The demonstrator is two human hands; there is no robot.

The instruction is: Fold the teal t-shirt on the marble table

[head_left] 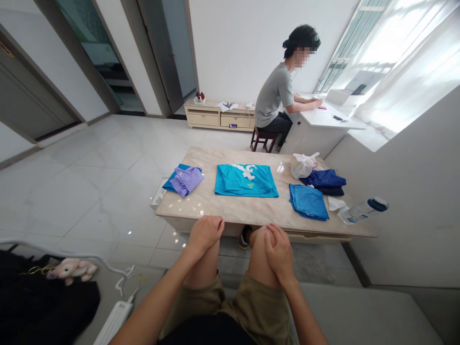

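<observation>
My left hand (pixel 207 231) rests on my left knee, its fingers bent over the kneecap and holding nothing. Over the right knee lies my right hand (pixel 278 249), also without anything in it; its fingertips are partly hidden. Beyond both knees, a folded turquoise shirt (pixel 240 184) with a white print lies flat in the middle of the marble-topped coffee table (pixel 258 211). To its left, a purple cloth (pixel 187 181) sits on folded blue fabric (pixel 168 184). A folded blue garment (pixel 308 201) is on the right, in front of a dark blue cloth pile (pixel 325 179).
A water bottle (pixel 362 211) and a white plastic bag (pixel 304 165) occupy the table's right end. Behind it, a person (pixel 275 91) sits on a stool at a white desk (pixel 328 117). On the sofa at left are a power strip (pixel 115 321) and a plush toy (pixel 72 270).
</observation>
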